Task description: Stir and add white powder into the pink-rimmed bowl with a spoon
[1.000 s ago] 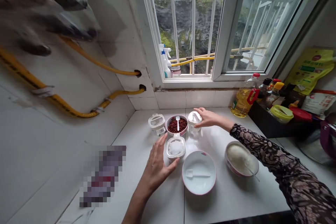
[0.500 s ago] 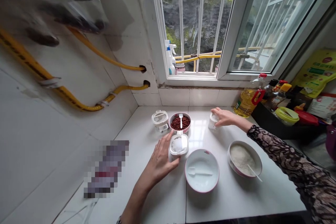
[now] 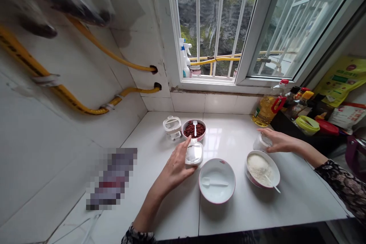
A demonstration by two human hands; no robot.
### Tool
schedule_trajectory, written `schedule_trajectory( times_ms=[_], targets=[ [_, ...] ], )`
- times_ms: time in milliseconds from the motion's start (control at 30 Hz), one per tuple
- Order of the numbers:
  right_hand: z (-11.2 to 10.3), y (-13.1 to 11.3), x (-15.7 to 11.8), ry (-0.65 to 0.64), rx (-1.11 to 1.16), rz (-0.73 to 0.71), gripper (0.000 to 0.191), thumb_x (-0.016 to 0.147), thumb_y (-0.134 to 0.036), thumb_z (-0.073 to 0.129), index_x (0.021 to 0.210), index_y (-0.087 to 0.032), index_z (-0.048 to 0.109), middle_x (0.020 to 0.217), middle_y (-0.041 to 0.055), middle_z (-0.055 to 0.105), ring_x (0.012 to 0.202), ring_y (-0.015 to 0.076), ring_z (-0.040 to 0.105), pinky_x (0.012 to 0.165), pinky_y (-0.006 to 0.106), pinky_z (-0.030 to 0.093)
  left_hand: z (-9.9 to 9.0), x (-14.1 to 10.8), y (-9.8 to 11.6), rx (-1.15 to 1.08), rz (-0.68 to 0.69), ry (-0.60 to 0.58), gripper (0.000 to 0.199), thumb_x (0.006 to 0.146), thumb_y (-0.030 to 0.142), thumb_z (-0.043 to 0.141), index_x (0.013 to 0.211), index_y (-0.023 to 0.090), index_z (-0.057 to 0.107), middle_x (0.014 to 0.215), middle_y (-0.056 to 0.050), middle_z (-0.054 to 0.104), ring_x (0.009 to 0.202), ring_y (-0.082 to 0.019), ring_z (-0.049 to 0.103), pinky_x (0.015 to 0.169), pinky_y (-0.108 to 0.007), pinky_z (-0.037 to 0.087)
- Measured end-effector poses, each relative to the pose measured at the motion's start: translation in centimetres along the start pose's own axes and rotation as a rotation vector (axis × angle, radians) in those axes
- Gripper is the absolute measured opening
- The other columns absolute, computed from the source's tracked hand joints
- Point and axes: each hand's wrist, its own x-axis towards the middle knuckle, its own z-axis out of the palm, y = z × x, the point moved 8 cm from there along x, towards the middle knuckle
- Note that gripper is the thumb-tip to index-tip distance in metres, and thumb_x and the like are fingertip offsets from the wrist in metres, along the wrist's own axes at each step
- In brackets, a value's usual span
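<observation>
My left hand (image 3: 178, 162) is wrapped round the left side of a small clear jar with a white-rimmed lid (image 3: 194, 152). It stands between the bowl of dark red granules (image 3: 190, 131) and a white bowl (image 3: 217, 196) with a white plastic spoon (image 3: 214, 183) lying inside. At the right, my right hand (image 3: 276, 140) grips another small clear jar (image 3: 260, 143), just behind a bowl of whitish grains (image 3: 257, 164). A white spoon (image 3: 273, 183) leans out of that bowl. The fingers partly cover the right jar.
Another lidded clear jar (image 3: 172, 127) stands left of the red granules. An oil bottle (image 3: 265, 106) and a dark rack of condiments (image 3: 288, 127) line the right side. A barred window (image 3: 217, 30) is behind. Yellow pipes (image 3: 77, 103) run along the left wall.
My right hand has moved right and nearer with its jar, from the back of the counter to behind the grain bowl. A whiter mound shows in that bowl. My left hand keeps its jar.
</observation>
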Motion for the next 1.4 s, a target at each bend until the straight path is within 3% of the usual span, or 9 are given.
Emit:
schedule_trajectory(
  times_ms=[167,267,333,467,567,700,900,1133,1400],
  targets=[
    [-2.5,0.4,-0.9,-0.045,-0.056,0.086,0.106,0.061,-0.032,0.081,0.155,-0.021,0.034,0.163,0.0185,0.029,0.137,0.0397,0.05,0.111,0.044,0.045,0.1,0.1,-0.2,-0.03,-0.015,-0.011,0.098,0.077,0.018,0.066,0.158,0.031,0.013,0.142,-0.011,0.047,0.136,-0.035,0.048,0.113,-0.054,0.042],
    [-6.5,-2.1,0.8,0.157,-0.023,0.07,0.082,0.077,-0.038,0.074,0.15,-0.018,0.043,0.158,0.0204,0.039,0.14,0.0396,0.047,0.115,0.047,0.04,0.3,0.0,-0.5,-0.045,-0.036,-0.002,0.098,0.077,0.017,0.067,0.158,0.031,0.014,0.144,-0.01,0.046,0.136,-0.034,0.048,0.114,-0.053,0.041],
    [-7.2,-5.1,3.2,0.195,0.141,0.027,0.063,0.087,-0.037,0.066,0.145,-0.019,0.048,0.147,0.0184,0.054,0.125,0.0354,0.061,0.107,0.045,0.049,0.4,0.0,-0.7,-0.058,-0.042,-0.003,0.097,0.077,0.017,0.067,0.158,0.031,0.015,0.145,-0.01,0.046,0.136,-0.034,0.048,0.113,-0.053,0.042],
    [-2.0,-12.1,9.8,-0.118,0.735,0.074,0.041,0.094,-0.032,0.063,0.129,-0.014,0.054,0.116,0.0181,0.072,0.089,0.0239,0.075,0.078,0.035,0.063,0.3,0.0,-0.9,-0.084,-0.05,0.006,0.098,0.076,0.018,0.069,0.158,0.031,0.018,0.148,-0.011,0.045,0.138,-0.036,0.046,0.114,-0.054,0.041],
    [1.3,-16.3,13.3,-0.219,0.846,0.055,0.025,0.099,-0.03,0.055,0.116,-0.013,0.056,0.1,0.0153,0.074,0.073,0.019,0.075,0.067,0.032,0.064,0.4,0.0,-1.0,-0.116,-0.077,-0.008,0.099,0.074,0.016,0.071,0.157,0.03,0.02,0.15,-0.011,0.044,0.141,-0.036,0.043,0.116,-0.055,0.039],
    [3.0,-18.7,15.4,-0.323,0.931,-0.006,0.018,0.099,-0.03,0.053,0.101,-0.013,0.06,0.087,0.0116,0.074,0.066,0.0182,0.075,0.064,0.032,0.065,0.4,-0.1,-1.1,-0.167,-0.087,-0.012,0.099,0.074,0.016,0.072,0.157,0.029,0.02,0.149,-0.012,0.044,0.139,-0.036,0.045,0.115,-0.054,0.041],
    [3.5,-18.9,16.8,-0.379,0.963,-0.003,0.013,0.092,-0.023,0.059,0.087,-0.013,0.063,0.071,0.0077,0.073,0.06,0.0174,0.073,0.064,0.032,0.065,0.6,-0.1,-1.3,-0.2,-0.117,-0.009,0.097,0.075,0.017,0.073,0.157,0.029,0.022,0.148,-0.012,0.044,0.135,-0.036,0.05,0.11,-0.052,0.046],
    [4.1,-18.6,18.3,-0.287,0.913,0.048,0.005,0.086,-0.011,0.057,0.084,-0.01,0.062,0.054,0.0055,0.069,0.051,0.0167,0.07,0.066,0.031,0.065,0.5,0.0,-1.0,-0.187,-0.1,-0.005,0.098,0.075,0.017,0.072,0.157,0.029,0.02,0.151,-0.012,0.042,0.138,-0.036,0.046,0.112,-0.054,0.044],
    [0.7,-8.3,15.2,-0.174,0.775,0.185,0.012,0.083,-0.014,0.063,0.094,-0.012,0.064,0.068,0.0065,0.074,0.062,0.0165,0.074,0.067,0.027,0.063,0.6,-0.2,-1.5,-0.163,-0.075,0.008,0.096,0.075,0.017,0.071,0.157,0.029,0.021,0.15,-0.011,0.044,0.14,-0.036,0.044,0.115,-0.051,0.042]
  ],
)
